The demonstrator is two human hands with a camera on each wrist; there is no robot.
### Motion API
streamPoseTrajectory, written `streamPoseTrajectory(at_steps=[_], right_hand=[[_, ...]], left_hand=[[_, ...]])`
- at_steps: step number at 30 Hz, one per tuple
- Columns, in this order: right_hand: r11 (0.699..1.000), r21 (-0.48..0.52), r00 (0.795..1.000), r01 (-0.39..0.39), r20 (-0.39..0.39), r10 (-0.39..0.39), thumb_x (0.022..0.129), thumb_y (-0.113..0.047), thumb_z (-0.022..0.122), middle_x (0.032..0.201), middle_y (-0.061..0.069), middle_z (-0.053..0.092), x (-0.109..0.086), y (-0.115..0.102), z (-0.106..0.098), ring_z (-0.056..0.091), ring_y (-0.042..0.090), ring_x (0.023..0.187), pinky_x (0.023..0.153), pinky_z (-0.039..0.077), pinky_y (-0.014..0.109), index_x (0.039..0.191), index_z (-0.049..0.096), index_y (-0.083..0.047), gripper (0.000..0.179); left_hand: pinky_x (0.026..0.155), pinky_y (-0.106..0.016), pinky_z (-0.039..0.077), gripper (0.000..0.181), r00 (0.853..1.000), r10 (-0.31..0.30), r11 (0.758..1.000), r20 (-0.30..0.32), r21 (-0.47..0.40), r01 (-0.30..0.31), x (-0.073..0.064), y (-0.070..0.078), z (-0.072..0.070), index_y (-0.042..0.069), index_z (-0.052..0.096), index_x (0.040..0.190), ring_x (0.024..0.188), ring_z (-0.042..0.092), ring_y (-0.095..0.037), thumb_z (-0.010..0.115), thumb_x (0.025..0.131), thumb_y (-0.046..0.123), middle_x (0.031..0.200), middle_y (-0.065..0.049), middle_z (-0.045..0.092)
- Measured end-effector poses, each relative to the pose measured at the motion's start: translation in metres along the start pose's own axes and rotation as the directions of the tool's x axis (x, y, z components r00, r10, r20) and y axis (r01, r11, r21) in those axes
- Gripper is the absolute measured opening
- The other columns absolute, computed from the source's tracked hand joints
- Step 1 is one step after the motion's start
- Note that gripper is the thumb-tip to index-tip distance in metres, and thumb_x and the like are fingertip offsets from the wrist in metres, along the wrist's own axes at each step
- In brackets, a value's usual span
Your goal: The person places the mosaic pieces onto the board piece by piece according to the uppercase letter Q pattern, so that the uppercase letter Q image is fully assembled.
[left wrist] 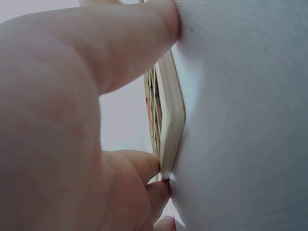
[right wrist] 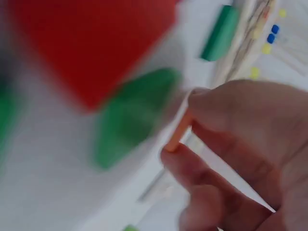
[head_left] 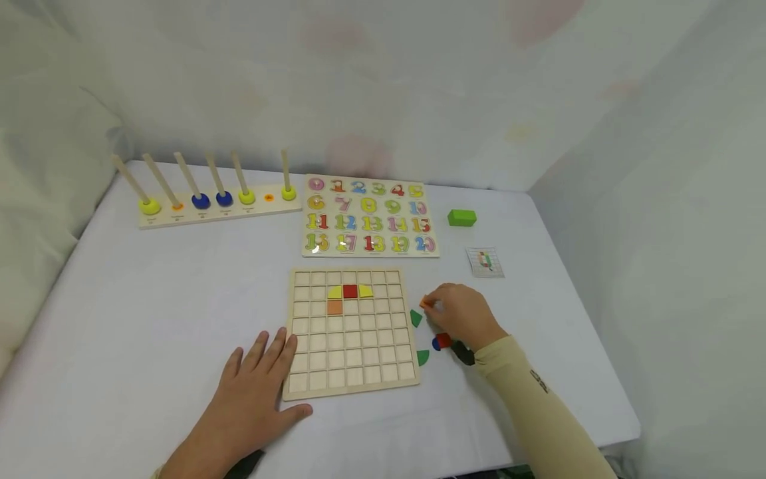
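Note:
My right hand [head_left: 459, 314] pinches a small orange tile [right wrist: 181, 129] between thumb and fingertip, just off the right edge of a wooden grid board [head_left: 317, 392]. On the board lie a red square tile [head_left: 350, 291] between two yellow tiles, with an orange square tile [head_left: 334, 307] below the left yellow tile [head_left: 335, 292]. With fingers spread, my left hand [head_left: 254, 392] rests flat at the board's left edge. Near the right hand are a green tile [head_left: 415, 318], a green quarter-round tile [head_left: 423, 358], a red tile [head_left: 444, 340] and a blue tile [head_left: 436, 344].
Behind the grid board lies a number puzzle board [head_left: 371, 255]. A peg stacker [head_left: 227, 214] with coloured rings stands at the back left. Toward the back right are a green block [head_left: 462, 217] and a small printed pattern card [head_left: 485, 263]. White cloth surrounds the table.

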State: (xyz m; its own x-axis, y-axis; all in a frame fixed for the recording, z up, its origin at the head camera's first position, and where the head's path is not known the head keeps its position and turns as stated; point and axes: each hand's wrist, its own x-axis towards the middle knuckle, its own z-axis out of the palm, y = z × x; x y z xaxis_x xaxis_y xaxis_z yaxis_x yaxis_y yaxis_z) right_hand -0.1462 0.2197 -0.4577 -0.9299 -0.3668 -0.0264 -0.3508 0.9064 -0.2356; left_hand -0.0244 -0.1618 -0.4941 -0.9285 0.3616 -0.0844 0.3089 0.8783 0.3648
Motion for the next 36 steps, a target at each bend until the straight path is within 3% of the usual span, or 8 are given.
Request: streamPoseTrajectory(at_steps=[5,9,13,19,25,27,29,36], right_hand=[[0.988,0.053,0.99,0.143,-0.007,-0.143,0.095,-0.021,0.083,0.104,-0.005,0.077,0.01,-0.033,-0.006,0.07,0.016,0.101,0.086,0.06,0.035,0.106,0.087,-0.018,0.012],[0.951,0.019,0.951,0.309,0.017,-0.31,0.095,-0.024,0.083,0.105,-0.004,0.078,0.021,-0.068,-0.002,0.07,0.017,0.102,0.087,0.059,0.035,0.106,0.087,-0.019,0.012],[0.909,-0.025,0.909,0.415,0.052,-0.413,0.096,-0.024,0.082,0.101,-0.007,0.078,0.033,-0.096,0.009,0.069,0.014,0.093,0.081,0.058,0.029,0.101,0.088,-0.022,0.008],[0.881,-0.08,0.884,0.467,0.078,-0.461,0.099,-0.026,0.079,0.096,-0.012,0.075,0.044,-0.123,0.023,0.066,0.008,0.085,0.075,0.055,0.024,0.101,0.088,-0.024,0.009],[0.854,-0.152,0.867,0.497,0.048,-0.496,0.099,-0.029,0.08,0.095,-0.009,0.071,0.048,-0.13,0.03,0.065,0.007,0.083,0.069,0.055,0.022,0.097,0.087,-0.023,0.01],[0.856,-0.134,0.866,0.499,0.055,-0.497,0.101,-0.028,0.078,0.099,-0.008,0.072,0.047,-0.128,0.029,0.067,0.008,0.087,0.072,0.056,0.023,0.1,0.087,-0.022,0.011],[0.874,-0.093,0.879,0.477,0.064,-0.473,0.102,-0.028,0.076,0.104,-0.007,0.074,0.043,-0.123,0.023,0.068,0.01,0.092,0.077,0.057,0.025,0.107,0.087,-0.022,0.013],[0.954,0.025,0.955,0.297,-0.024,-0.297,0.101,-0.021,0.077,0.115,0.0,0.076,0.02,-0.083,-0.019,0.071,0.019,0.108,0.09,0.06,0.039,0.119,0.083,-0.014,0.02]], left_hand=[[0.119,-0.071,0.016,0.116,1.0,0.0,1.0,-0.002,-0.003,0.0,-0.001,-0.001,0.001,0.005,0.031,0.168,0.159,0.019,-0.045,0.076,0.084,0.072,0.174,-0.018,0.026],[0.119,-0.071,0.016,0.116,1.0,-0.001,1.0,0.0,-0.005,0.001,0.0,-0.002,0.002,0.006,0.031,0.169,0.159,0.018,-0.045,0.075,0.085,0.074,0.174,-0.017,0.026],[0.119,-0.071,0.017,0.116,1.0,-0.004,1.0,0.0,-0.006,0.004,-0.001,0.0,0.002,0.006,0.032,0.168,0.159,0.02,-0.045,0.076,0.084,0.073,0.173,-0.017,0.027],[0.12,-0.071,0.017,0.116,1.0,-0.011,1.0,0.005,0.004,0.011,-0.002,0.001,0.0,0.005,0.032,0.168,0.159,0.02,-0.045,0.077,0.084,0.071,0.173,-0.017,0.027],[0.12,-0.07,0.015,0.116,1.0,-0.017,1.0,0.009,0.008,0.017,-0.001,0.002,-0.002,0.005,0.032,0.168,0.159,0.019,-0.045,0.077,0.084,0.071,0.174,-0.017,0.026],[0.12,-0.071,0.016,0.116,1.0,-0.017,1.0,0.007,0.006,0.017,-0.001,0.001,-0.002,0.005,0.033,0.168,0.159,0.019,-0.045,0.078,0.084,0.071,0.173,-0.018,0.027],[0.12,-0.071,0.016,0.116,1.0,-0.018,1.0,0.009,0.005,0.018,-0.001,0.001,-0.001,0.005,0.032,0.168,0.159,0.019,-0.045,0.078,0.084,0.071,0.173,-0.017,0.027],[0.119,-0.071,0.017,0.117,1.0,-0.005,1.0,-0.008,0.004,0.005,-0.002,-0.001,0.001,0.004,0.032,0.168,0.158,0.02,-0.046,0.077,0.083,0.072,0.173,-0.018,0.028]])
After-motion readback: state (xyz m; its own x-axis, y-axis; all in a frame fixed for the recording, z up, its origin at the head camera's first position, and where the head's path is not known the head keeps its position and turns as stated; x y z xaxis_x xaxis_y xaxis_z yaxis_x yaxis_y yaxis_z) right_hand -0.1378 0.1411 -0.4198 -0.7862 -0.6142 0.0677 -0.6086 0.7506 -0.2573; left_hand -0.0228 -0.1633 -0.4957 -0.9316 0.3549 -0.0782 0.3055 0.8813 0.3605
